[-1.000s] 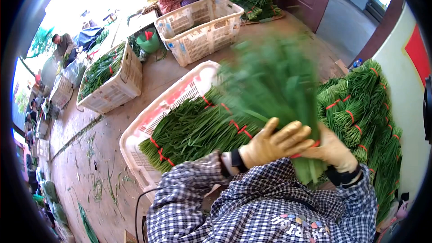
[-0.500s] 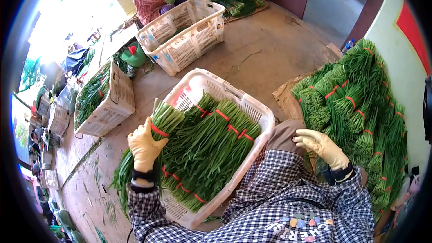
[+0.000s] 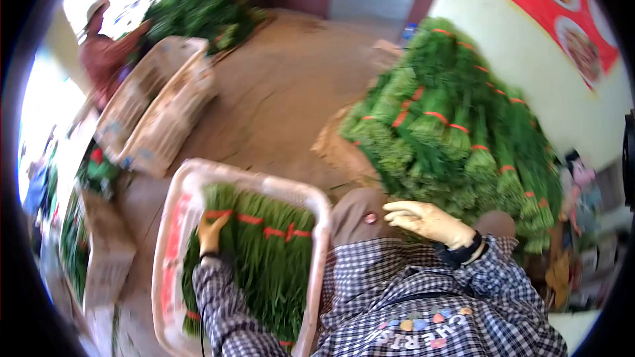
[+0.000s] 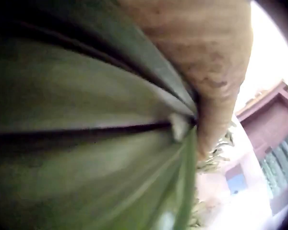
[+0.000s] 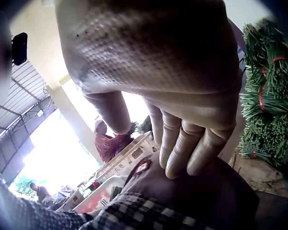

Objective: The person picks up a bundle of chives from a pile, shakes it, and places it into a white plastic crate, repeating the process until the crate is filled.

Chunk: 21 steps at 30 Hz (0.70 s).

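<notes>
In the head view the gloved left hand (image 3: pixel 211 233) grips a red-banded bundle of green stalks (image 3: pixel 220 196) at the left side of the crate (image 3: pixel 317 205). Other banded bundles (image 3: pixel 264 271) lie beside it. Long green leaves (image 4: pixel 86 96) fill much of the left wrist view, against the gloved fingers (image 4: pixel 201 57). The gloved right hand (image 3: pixel 430 223) hangs over the lap, holding nothing, its fingers loosely extended; the right wrist view shows the relaxed right hand (image 5: pixel 153 72) above the knee (image 5: pixel 192 187).
A large heap of banded bundles (image 3: pixel 456 139) stands against the wall at right. An empty crate (image 3: pixel 159 112) and a seated person (image 3: pixel 106 59) beside more greens (image 3: pixel 202 13) are at the upper left. Another crate (image 3: pixel 109 251) holds greens at far left.
The left hand has moved the bundle from over the crate's left edge into the crate, beside the others. The right hand stays by the knee. The head view has turned rightward.
</notes>
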{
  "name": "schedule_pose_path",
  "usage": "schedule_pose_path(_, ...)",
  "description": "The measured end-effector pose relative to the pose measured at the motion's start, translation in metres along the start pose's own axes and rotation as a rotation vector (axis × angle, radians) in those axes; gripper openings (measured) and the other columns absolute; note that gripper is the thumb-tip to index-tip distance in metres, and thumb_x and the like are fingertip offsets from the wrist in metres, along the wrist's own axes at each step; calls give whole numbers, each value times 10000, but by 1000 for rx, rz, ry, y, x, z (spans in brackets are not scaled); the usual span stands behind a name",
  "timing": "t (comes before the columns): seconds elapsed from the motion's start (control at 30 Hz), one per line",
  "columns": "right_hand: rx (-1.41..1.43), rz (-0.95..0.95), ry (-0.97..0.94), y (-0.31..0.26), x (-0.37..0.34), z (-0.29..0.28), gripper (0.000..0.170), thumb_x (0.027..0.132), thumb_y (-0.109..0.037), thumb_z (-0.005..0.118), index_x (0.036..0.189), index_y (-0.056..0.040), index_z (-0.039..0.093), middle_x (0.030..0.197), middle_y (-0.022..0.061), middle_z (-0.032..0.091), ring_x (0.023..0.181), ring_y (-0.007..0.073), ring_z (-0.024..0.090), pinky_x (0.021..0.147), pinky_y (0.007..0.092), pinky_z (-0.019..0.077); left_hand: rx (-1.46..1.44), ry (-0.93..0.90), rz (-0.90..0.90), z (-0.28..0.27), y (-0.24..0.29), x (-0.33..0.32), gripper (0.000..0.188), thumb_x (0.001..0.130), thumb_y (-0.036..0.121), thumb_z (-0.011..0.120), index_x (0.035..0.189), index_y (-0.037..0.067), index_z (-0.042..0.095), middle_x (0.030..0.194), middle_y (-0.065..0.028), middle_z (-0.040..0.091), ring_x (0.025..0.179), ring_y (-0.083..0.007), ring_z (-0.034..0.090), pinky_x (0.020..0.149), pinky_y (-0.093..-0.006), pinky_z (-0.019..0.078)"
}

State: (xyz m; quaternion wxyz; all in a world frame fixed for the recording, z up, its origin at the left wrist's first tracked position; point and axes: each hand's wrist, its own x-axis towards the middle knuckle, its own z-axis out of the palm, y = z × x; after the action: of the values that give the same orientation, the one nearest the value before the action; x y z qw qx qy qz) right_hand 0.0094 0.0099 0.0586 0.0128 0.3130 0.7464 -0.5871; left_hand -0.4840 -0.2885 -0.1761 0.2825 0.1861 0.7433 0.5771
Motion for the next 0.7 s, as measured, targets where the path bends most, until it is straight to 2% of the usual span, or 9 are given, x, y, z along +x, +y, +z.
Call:
schedule_pose_path(0.13, -4, 70, 52, 37, -2, -9, 463, 1054, -270, 623, 1456, -53, 543, 1291, 158, 706, 1196, 217, 671, 1027, 328, 515, -70, -15, -69, 10, -19, -3, 560, 834, 130, 811, 1341, 10, 607, 1191, -81, 698, 1039, -194, 639, 942, -340, 514)
schedule_pose_path(0.2, -62, 66, 88, 59, -2, -13, 470, 1057, -275, 616, 1457, -41, 535, 1271, 156, 715, 1163, 215, 680, 1010, 323, 520, 86, -36, -109, 7, -32, 5, 763, 841, 249, 819, 1473, -19, 487, 1337, -131, 633, 1133, -245, 611, 1010, -360, 490)
schedule_pose_path(0.27, -101, 69, 41, 72, -4, -18, 451, 1062, -270, 604, 1440, -30, 550, 1231, 147, 730, 1118, 220, 693, 990, 320, 527, 337, 78, -203, 12, -63, 14, 1053, 835, 372, 825, 1613, -49, 253, 1629, -242, 364, 1495, -313, 363, 1227, -384, 275)
schedule_pose_path(0.3, -153, 38, 126, 70, -6, -14, 418, 1021, -53, 622, 1434, -45, 562, 895, -12, 588, 845, 90, 546, 868, 229, 487, 394, 74, -208, 13, -69, 17, 1044, 837, 386, 824, 1601, -61, 270, 1621, -255, 370, 1502, -332, 355, 1232, -392, 271)
schedule_pose_path(0.4, -27, 59, 92, 80, -10, -23, 466, 1011, 67, 530, 1470, -10, 508, 863, -46, 532, 823, 76, 497, 856, 211, 462, 761, 57, -112, 5, -74, 30, 971, 843, 440, 810, 1536, -80, 371, 1554, -297, 431, 1473, -427, 363, 1222, -452, 307)
schedule_pose_path(0.47, -62, 60, 141, 76, -23, -40, 472, 1016, 69, 519, 1481, -11, 498, 861, -41, 532, 830, 83, 504, 888, 217, 471, 1070, 157, -92, 16, -56, 19, 882, 839, 496, 801, 1488, 3, 464, 1484, -281, 506, 1400, -430, 448, 1167, -477, 376)
schedule_pose_path(0.53, -159, 55, 268, 93, -40, -70, 423, 1045, -171, 627, 1440, -44, 544, 1241, 85, 728, 1126, 159, 674, 989, 292, 518, 1199, 241, -30, 28, -30, 1, 831, 860, 486, 777, 1478, 19, 477, 1418, -266, 557, 1316, -432, 526, 1092, -495, 442)
schedule_pose_path(0.67, -4, 273, 659, 89, -114, -142, 461, 1028, -151, 626, 1467, -55, 522, 1050, 8, 713, 993, 108, 651, 932, 277, 523, 1074, 530, 195, 50, -16, -34, 651, 893, 264, 757, 1466, 57, 529, 1495, -239, 499, 1390, -387, 479, 1138, -483, 416)
schedule_pose_path(0.7, -36, 314, 740, 105, -134, -164, 462, 1025, -167, 630, 1462, -57, 528, 1084, 14, 723, 1009, 114, 660, 930, 281, 524, 1074, 572, 255, 64, 11, -64, 619, 929, 315, 775, 1443, 40, 564, 1408, -240, 585, 1267, -448, 554, 1085, -533, 446)
